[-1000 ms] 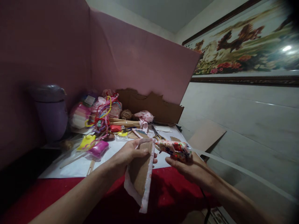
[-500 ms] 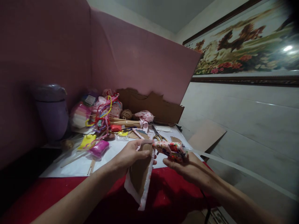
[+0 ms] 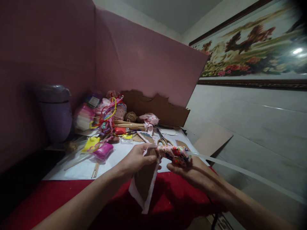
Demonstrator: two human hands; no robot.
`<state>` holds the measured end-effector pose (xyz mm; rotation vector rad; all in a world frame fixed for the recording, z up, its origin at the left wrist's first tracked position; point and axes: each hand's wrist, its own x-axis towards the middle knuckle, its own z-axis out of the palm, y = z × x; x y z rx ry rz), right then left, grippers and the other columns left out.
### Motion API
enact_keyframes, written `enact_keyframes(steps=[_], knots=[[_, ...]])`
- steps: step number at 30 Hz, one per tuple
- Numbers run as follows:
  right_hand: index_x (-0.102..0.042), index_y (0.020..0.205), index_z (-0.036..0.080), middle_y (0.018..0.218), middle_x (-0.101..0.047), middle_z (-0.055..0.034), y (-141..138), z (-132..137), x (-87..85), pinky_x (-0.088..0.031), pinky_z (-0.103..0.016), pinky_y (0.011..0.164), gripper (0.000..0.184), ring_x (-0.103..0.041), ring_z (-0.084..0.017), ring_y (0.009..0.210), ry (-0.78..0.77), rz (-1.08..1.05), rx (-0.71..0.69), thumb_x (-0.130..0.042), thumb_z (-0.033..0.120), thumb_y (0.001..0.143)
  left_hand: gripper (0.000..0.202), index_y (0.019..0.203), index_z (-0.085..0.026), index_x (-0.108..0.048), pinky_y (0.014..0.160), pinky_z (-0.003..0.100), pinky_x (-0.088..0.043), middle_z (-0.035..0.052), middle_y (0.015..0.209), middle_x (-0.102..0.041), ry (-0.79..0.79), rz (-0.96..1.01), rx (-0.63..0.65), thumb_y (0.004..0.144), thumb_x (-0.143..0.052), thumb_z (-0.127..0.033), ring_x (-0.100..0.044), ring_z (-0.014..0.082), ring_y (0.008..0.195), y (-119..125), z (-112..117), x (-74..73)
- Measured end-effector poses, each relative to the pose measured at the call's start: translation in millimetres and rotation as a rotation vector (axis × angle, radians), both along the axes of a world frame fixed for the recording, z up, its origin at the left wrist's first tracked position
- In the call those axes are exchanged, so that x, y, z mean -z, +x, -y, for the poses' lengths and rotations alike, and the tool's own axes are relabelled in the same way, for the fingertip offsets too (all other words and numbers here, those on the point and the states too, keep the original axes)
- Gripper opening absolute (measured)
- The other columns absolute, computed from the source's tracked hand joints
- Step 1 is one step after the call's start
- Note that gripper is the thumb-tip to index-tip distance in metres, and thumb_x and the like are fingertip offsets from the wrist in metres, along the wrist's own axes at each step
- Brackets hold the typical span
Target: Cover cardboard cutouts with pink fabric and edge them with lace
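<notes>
My left hand [image 3: 141, 158] pinches the upper end of a brown cardboard piece [image 3: 145, 179] edged with folded pale fabric, its pointed end hanging down over the red cloth. A flower-patterned hot glue gun [image 3: 173, 153] lies in my right hand [image 3: 189, 171], its nozzle at the fabric edge by my left fingers. From the gun's rear runs a long translucent glue stick [image 3: 230, 163], and a dark cord hangs below. Gold-handled scissors [image 3: 163, 139] rest on the white sheet just beyond the gun. Another fabric-edged cardboard piece [image 3: 146, 137] lies near them.
Pipe cleaners [image 3: 111, 115], wooden sticks [image 3: 129, 124], a twine ball [image 3: 130, 116] and clay packets [image 3: 103, 151] crowd the white sheet [image 3: 76, 172] at the back left. A purple bin [image 3: 55, 115] stands left. Torn cardboard [image 3: 155, 107] leans against the pink panel [image 3: 148, 67].
Both hands keep nearly the same hold and place, with the nozzle still at the fabric edge. The camera view has shifted slightly.
</notes>
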<state>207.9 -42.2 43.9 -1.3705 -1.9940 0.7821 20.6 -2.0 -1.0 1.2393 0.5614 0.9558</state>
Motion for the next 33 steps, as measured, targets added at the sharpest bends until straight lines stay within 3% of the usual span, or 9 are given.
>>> enact_keyframes(steps=[12, 15, 19, 22, 27, 33], knots=[[-0.063, 0.092, 0.023, 0.094, -0.067, -0.0027, -10.4, 5.1, -6.4, -0.048, -0.035, 0.081, 0.02, -0.06, -0.022, 0.086, -0.022, -0.015, -0.018, -0.062, 0.034, 0.076, 0.025, 0.089, -0.015, -0.065, 0.069, 0.03, -0.045, 0.004, 0.074, -0.066, -0.017, 0.021, 0.007, 0.065, -0.071, -0.021, -0.061, 0.0157, 0.065, 0.1, -0.7, 1.1], [-0.063, 0.09, 0.023, 0.083, -0.067, -0.0035, -7.0, 6.7, -6.2, -0.05, -0.032, 0.072, 0.021, -0.06, -0.022, 0.083, -0.024, -0.055, 0.015, -0.061, 0.039, 0.077, 0.023, 0.088, -0.015, -0.065, 0.069, 0.03, -0.044, 0.0048, 0.074, -0.066, -0.024, 0.021, 0.021, 0.066, -0.07, -0.022, -0.061, 0.0168, 0.067, -0.7, 0.8, -1.5], [-0.062, 0.081, 0.023, 0.058, -0.058, -0.0012, -0.9, 8.9, -7.4, -0.047, -0.027, 0.055, 0.02, -0.058, -0.019, 0.065, -0.054, -0.064, 0.079, -0.061, 0.043, 0.076, 0.026, 0.088, -0.015, -0.064, 0.068, 0.032, -0.045, 0.0066, 0.076, -0.066, -0.084, 0.032, 0.041, 0.064, -0.071, -0.024, -0.063, 0.0197, 0.068, -2.0, 2.3, -4.3], [-0.059, 0.075, 0.022, 0.055, -0.053, 0.001, 2.6, 8.5, -7.2, -0.043, -0.024, 0.051, 0.021, -0.053, -0.015, 0.057, -0.049, -0.062, 0.089, -0.061, 0.042, 0.077, 0.029, 0.092, -0.016, -0.064, 0.068, 0.033, -0.045, 0.008, 0.077, -0.067, -0.111, 0.019, 0.048, 0.065, -0.071, -0.024, -0.063, 0.0208, 0.069, -3.0, 2.2, -4.2], [-0.06, 0.082, 0.021, 0.066, -0.059, 0.0001, 3.0, 7.4, -6.3, -0.044, -0.024, 0.055, 0.018, -0.054, -0.016, 0.064, -0.035, -0.035, 0.092, -0.061, 0.039, 0.077, 0.03, 0.096, -0.015, -0.064, 0.067, 0.033, -0.044, 0.0076, 0.077, -0.066, -0.06, 0.01, 0.038, 0.067, -0.069, -0.024, -0.062, 0.0199, 0.068, -3.3, 1.4, -3.2], [-0.064, 0.089, 0.022, 0.093, -0.067, -0.0026, -2.5, 6.4, -6.0, -0.046, -0.033, 0.078, 0.019, -0.059, -0.021, 0.084, -0.021, 0.039, 0.06, -0.063, 0.036, 0.076, 0.022, 0.089, -0.015, -0.067, 0.067, 0.029, -0.043, 0.0044, 0.073, -0.065, 0.024, 0.011, 0.05, 0.069, -0.067, -0.023, -0.06, 0.0164, 0.065, -1.4, -1.4, 0.2]])
